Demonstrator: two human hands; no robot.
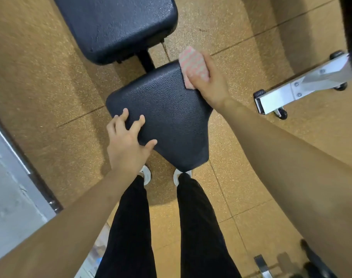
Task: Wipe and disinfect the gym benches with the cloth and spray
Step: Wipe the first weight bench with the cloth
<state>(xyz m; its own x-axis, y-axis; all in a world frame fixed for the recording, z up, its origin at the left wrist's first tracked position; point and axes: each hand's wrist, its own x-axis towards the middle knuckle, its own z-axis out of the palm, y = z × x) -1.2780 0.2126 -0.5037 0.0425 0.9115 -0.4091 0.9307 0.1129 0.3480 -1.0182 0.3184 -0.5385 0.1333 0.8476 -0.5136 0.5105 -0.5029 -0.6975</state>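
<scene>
seat pad: black vinyl with a pebbled leather-like grain and soft rounded corners; a tapered trapezoid.
seat axis: the long axis runs from the narrow end by the shoes up and slightly left to the wide end, which faces the backrest pad.
backrest pad: same black grained vinyl, wider, rounded near corners. It lies beyond the seat on the same line, with a gap between them.
post: dark, shows in the gap between the two pads.
cloth: thin, folded to a small rectangle, with a pink and white wavy check. It sits at the seat's far right corner, near part on the vinyl, far end sticking out past the edge over the floor.
cloth axis: long side points away from the person, nearly along the right forearm.
right hand: grasps the cloth, palm down and fingers laid over it, pressing it on the seat corner.
left hand: released, holds nothing. Fingers are splayed and bent, with the tips and thumb on the near left part of the seat top.
floor: tan speckled rubber tiles with dark seams.
white frame: flat painted metal bars with bolts and small black wheels, to the right, well apart from the seat.
legs: black trousers, standing at the seat's narrow end.
</scene>
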